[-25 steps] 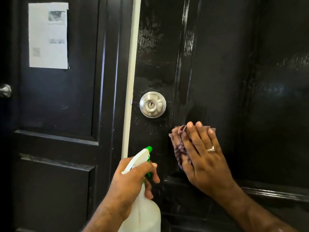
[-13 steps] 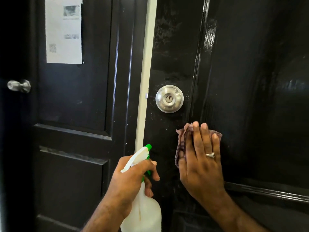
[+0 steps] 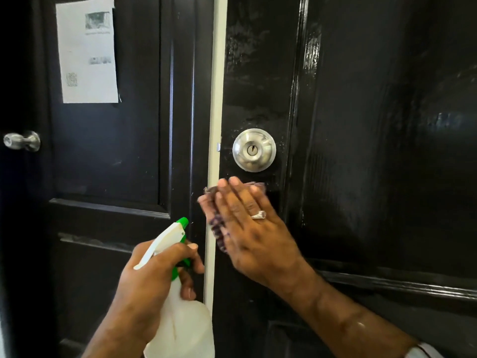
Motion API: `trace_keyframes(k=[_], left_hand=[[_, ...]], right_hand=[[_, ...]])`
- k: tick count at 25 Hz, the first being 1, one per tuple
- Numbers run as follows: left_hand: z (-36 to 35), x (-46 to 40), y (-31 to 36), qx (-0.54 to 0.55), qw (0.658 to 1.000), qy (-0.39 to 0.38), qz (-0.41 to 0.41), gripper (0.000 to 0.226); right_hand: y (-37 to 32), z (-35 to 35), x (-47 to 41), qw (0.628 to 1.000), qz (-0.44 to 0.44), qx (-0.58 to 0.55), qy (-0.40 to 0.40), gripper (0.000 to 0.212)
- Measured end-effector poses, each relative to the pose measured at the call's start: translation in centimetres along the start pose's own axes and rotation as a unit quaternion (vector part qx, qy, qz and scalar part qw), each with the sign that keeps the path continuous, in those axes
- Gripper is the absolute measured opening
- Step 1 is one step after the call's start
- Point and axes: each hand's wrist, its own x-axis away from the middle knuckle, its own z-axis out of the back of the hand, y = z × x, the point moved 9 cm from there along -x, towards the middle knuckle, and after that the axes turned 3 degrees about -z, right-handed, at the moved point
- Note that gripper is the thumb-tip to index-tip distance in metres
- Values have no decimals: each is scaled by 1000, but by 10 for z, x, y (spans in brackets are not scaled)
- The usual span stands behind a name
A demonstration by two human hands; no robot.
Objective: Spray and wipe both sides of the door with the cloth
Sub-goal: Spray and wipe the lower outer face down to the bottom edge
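Spray bottle (image 3: 180, 329) upright, nozzle toward door (image 3: 361, 151).

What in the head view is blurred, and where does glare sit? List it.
Head view: the right hand and the cloth under it are motion-blurred. Glare streaks the wet black door along its moulding, and a highlight sits on the door knob. The left hand gripping the spray bottle is fairly sharp. The far left and right edges fall into deep shadow.
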Motion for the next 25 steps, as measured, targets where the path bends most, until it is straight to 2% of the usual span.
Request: trace_keyframes(k=[3, 6, 7, 10, 13, 17, 21, 25], left_hand=[[-12, 3, -5, -8, 999, -30, 8, 26], [-16, 1, -11, -4, 1000, -26, 16, 33], [-14, 0, -11, -3, 1000, -24, 16, 35], [1, -2, -12, 4, 1000, -7, 16, 39], [14, -7, -16, -2, 999, 31, 19, 43], [2, 0, -25, -4, 1000, 11, 22, 39], [-15, 1, -38, -45, 998, -35, 12, 28], [-19, 1, -58, -58, 994, -78, 43, 49]], right_hand=[[59, 19, 33, 990, -126, -23, 59, 74], [54, 17, 35, 973, -217, -39, 69, 72], [36, 10, 31, 977, -201, -44, 59, 73], [-13, 1, 0, 997, -65, -32, 24, 75], [-17, 2, -22, 997, -69, -32, 23, 75], [-37, -21, 52, 999, -12, -29, -10, 75], [8, -17, 132, 998, -63, -12, 18, 72], [43, -15, 181, 989, -148, 24, -8, 64]])
